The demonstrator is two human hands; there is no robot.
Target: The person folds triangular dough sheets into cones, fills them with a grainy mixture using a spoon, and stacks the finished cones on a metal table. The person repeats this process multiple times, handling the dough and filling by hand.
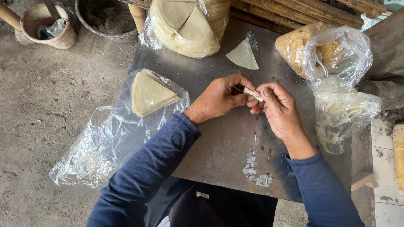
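Note:
My left hand (221, 98) and my right hand (277, 109) meet above the middle of a grey metal tabletop (223, 147). Together they pinch a small, pale rolled wrapper (253, 93) between thumbs and fingertips. A single triangular wrapper sheet (243, 54) lies flat on the table just beyond my hands. To the left, a stack of triangular wrappers (149, 93) rests on a clear plastic bag (105, 143) that hangs over the table's left edge.
A large bag of round pale wrappers (189, 25) stands at the back. At the right are an open bag of brown crumbs (311, 46) and a bag of pale filling (341, 117). Buckets (46, 25) sit on the dirt floor at the far left.

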